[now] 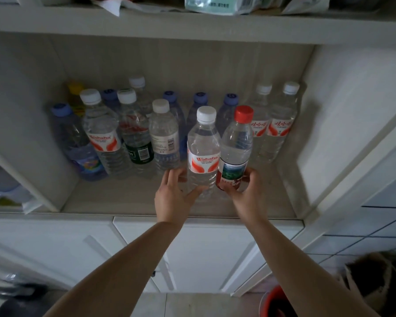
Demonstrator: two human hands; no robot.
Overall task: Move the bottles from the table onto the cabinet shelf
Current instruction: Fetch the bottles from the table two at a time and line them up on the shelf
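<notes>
A white-capped water bottle [203,147] with a red and white label stands upright on the cabinet shelf [128,200], and my left hand [173,194] holds its lower part with thumb and fingers curled round it. Right beside it, touching, stands a red-capped bottle [237,145] with a red and green label; my right hand [246,188] grips its base. Behind them several more water bottles fill the shelf, among them a white-capped one [164,136] and a blue bottle [78,145] at the left.
Two tall white-capped bottles [272,124] stand at the shelf's back right. An upper shelf [192,24] carries packets. White cabinet doors [204,252] lie below the shelf. A red bucket [274,303] and a cardboard box [375,277] sit on the floor at the right.
</notes>
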